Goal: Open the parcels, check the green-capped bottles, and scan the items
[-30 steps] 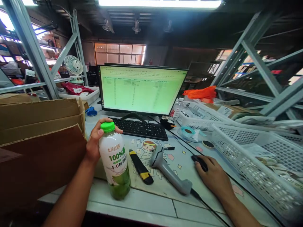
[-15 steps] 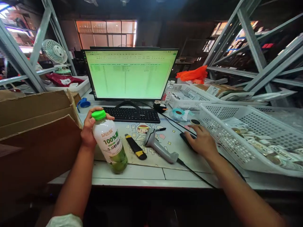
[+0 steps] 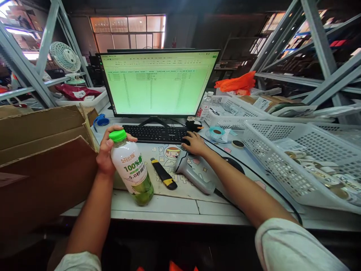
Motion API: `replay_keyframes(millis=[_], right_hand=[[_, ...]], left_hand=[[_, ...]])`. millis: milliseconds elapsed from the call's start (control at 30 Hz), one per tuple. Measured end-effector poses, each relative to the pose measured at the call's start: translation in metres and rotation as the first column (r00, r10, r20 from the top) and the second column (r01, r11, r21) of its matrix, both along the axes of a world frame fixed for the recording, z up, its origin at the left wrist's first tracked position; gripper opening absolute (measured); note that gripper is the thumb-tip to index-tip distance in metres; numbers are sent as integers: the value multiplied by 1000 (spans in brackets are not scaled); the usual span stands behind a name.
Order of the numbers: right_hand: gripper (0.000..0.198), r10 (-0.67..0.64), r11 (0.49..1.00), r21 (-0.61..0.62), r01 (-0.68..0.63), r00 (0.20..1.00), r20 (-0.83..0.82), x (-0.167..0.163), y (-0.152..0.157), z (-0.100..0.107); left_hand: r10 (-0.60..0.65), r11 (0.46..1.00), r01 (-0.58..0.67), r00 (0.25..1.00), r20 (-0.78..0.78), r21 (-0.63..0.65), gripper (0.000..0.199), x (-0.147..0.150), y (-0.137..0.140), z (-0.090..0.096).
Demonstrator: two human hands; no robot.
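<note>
My left hand [image 3: 106, 154] is wrapped round the upper part of a drink bottle [image 3: 132, 173] with a green cap, tilted above the desk's front edge. At the right end of the black keyboard [image 3: 153, 134], my right hand [image 3: 195, 143] rests with fingers stretched over the keys, holding nothing. Under my right forearm lies the grey barcode scanner [image 3: 193, 176], partly covered. Between it and the bottle is a black and yellow utility knife [image 3: 164, 174]. The black mouse [image 3: 234, 164] is partly hidden behind my right forearm. A monitor [image 3: 158, 86] displays a spreadsheet.
An open cardboard box [image 3: 42, 146] stands close on the left. White plastic baskets [image 3: 270, 165] with packaged goods line the right side. A roll of blue labels [image 3: 217, 132] and a tape roll [image 3: 237, 144] lie near them. A cable runs along the desk's right.
My right hand has left the mouse and moved left and away from me to the keyboard's right end. My left hand still holds the bottle. The view has shifted slightly.
</note>
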State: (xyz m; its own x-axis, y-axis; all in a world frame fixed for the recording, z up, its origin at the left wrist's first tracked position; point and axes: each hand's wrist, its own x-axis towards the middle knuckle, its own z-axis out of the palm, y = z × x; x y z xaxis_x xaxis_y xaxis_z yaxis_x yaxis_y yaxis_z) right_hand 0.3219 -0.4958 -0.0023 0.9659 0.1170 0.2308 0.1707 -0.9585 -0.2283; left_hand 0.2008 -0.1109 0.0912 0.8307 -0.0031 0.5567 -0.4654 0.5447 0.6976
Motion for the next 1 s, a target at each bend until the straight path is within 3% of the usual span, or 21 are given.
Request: replay_keyframes(millis=[200,500,1000], right_hand=[[49,-20,1000,20,20,1000,3,1,-6,-3],[46,50,998,-46,-50,999,-1,-11,-1,-6],[54,22,996,-84,-22,1000,1,-7,-2,-9]], left_hand=[[-6,1000,6,1000,7,14,43,2,1,0],[-20,1000,20,1000,-13,-3,43,-1,0,-1],[-17,1000,17,1000,7,1,44,0,1,-2]])
